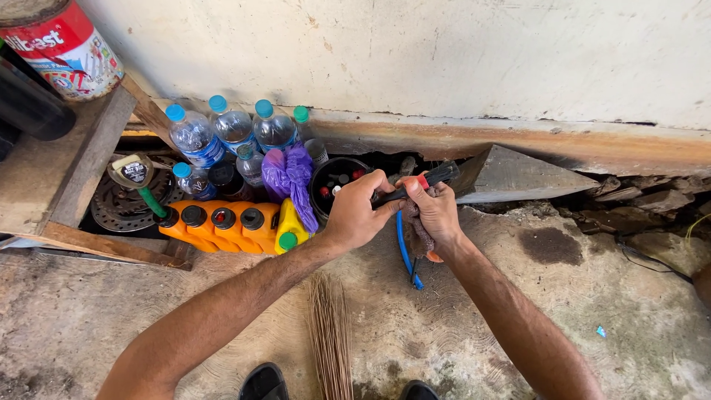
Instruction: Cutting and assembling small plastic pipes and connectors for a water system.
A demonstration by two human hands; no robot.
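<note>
Honestly, both hands, left [357,215] and right [435,215], are clamped on the black tool [422,181], which could slip toward the bottles [229,133] at 10 o'clock.

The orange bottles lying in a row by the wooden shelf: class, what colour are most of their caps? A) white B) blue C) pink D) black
D: the orange bottles lie side by side with black caps facing up, while the blue caps belong to the clear water bottles standing behind them.
</note>
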